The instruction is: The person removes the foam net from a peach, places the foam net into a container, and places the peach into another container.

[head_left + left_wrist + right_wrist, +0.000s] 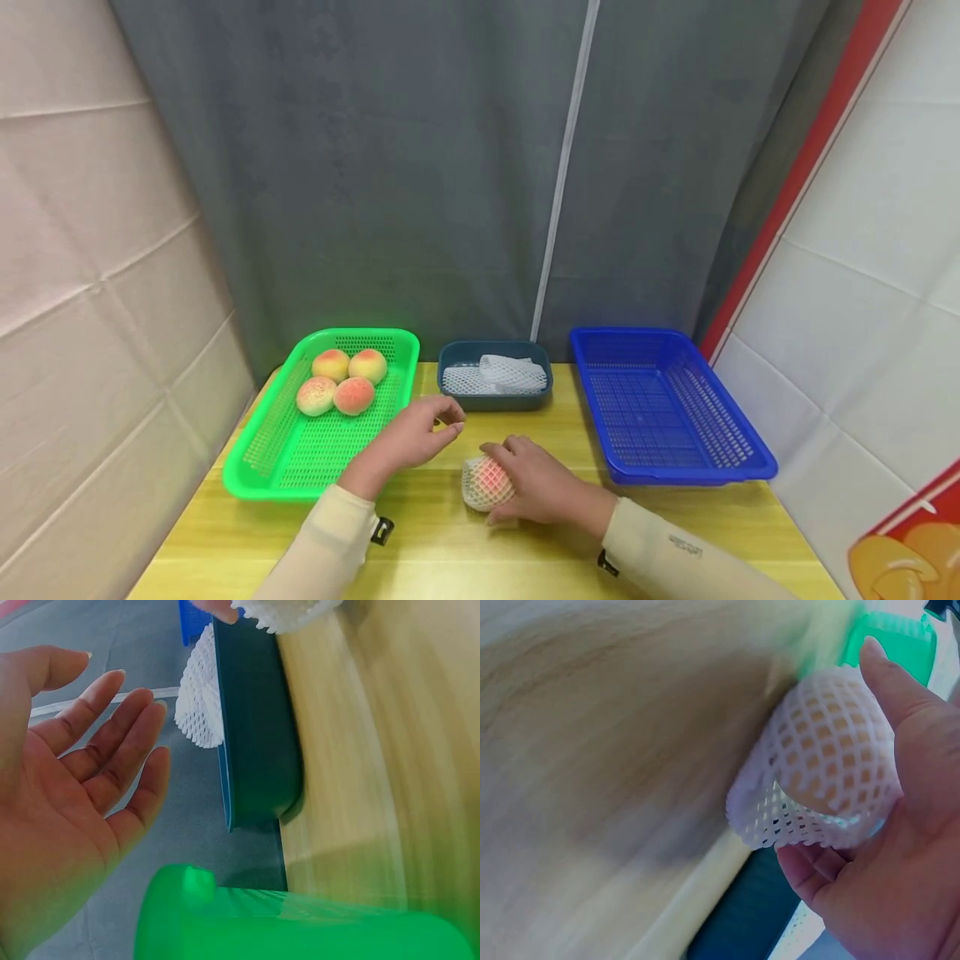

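In the head view a peach [491, 482] in a white foam net sleeve [474, 497] is low over the front middle of the table. My right hand [542, 483] grips it from the right; in the right wrist view the thumb and fingers curve round the netted peach [829, 750]. My left hand [420, 433] hovers to the left with nothing in it, its fingers loosely bent in the left wrist view. Several bare peaches [354, 396] lie in the green basket [255, 475] on the left.
A dark teal tray [495, 402] with white foam nets [513, 372] stands at the back middle. To the right is a blue basket [637, 400]. A grey curtain [375, 167] hangs behind the wooden table [420, 558].
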Demonstrator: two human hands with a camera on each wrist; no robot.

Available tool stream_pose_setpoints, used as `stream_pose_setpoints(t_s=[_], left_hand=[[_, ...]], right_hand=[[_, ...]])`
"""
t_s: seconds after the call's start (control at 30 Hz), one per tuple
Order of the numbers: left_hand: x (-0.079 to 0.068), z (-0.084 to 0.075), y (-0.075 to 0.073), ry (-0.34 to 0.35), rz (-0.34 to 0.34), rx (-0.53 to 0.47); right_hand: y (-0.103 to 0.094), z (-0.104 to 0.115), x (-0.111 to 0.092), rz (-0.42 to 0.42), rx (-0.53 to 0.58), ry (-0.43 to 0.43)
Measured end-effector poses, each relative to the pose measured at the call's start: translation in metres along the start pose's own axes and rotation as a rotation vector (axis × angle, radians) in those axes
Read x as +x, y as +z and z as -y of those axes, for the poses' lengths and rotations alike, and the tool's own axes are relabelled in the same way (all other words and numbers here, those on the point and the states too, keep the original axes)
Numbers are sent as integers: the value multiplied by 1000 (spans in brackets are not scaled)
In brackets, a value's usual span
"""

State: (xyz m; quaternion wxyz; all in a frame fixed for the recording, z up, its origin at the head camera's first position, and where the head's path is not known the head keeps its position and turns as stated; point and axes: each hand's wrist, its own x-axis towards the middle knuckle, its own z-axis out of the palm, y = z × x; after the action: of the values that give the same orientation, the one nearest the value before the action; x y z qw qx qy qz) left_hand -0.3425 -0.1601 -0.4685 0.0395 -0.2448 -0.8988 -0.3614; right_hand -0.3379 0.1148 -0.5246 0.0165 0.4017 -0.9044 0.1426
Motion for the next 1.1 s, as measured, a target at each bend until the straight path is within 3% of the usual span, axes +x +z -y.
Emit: stream_pose_setpoints(t_s=[0.2,0.47,0.73,1.1], left_hand=[[-5,2,7,18,26,-55],[-22,-1,18,-50,-4,-131],[-31,-1,34,-93,12,-178],[-34,-1,43,-129,-14,-219]], right_hand=[[-11,-2,-5,-26,108,95],[-19,-10,-24,-116,508,204],[-15,-19,-33,-103,636,273],[8,-15,-21,-35,773,244]])
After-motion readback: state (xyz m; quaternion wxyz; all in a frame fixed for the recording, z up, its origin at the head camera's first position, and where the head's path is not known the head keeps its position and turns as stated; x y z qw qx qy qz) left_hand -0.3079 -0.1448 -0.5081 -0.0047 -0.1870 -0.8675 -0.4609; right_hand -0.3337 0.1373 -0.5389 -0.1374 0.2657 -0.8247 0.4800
